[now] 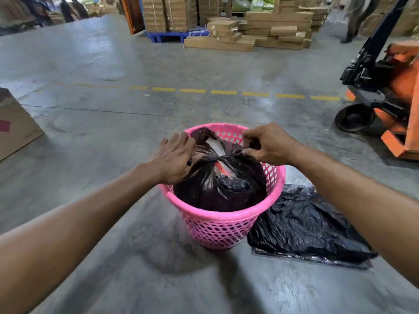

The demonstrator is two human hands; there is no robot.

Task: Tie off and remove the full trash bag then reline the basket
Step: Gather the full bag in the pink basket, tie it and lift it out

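Note:
A pink perforated basket (223, 225) stands on the concrete floor in front of me. Inside it sits a full black trash bag (217, 191), its top gathered towards the middle with some white and red rubbish showing through the gap. My left hand (175, 158) grips the bag's left edge, and my right hand (266, 145) pinches the right edge between thumb and fingers. Both hold the plastic pulled up over the basket's mouth. A spare black bag (301, 225) lies flat on the floor, right of the basket.
An orange pallet jack (381, 103) stands at the right. A cardboard box (15, 125) sits at the left edge. Stacked cartons (260, 30) and a blue pallet (167, 36) are far ahead, beyond a dashed yellow floor line (224, 92). People stand in the distance.

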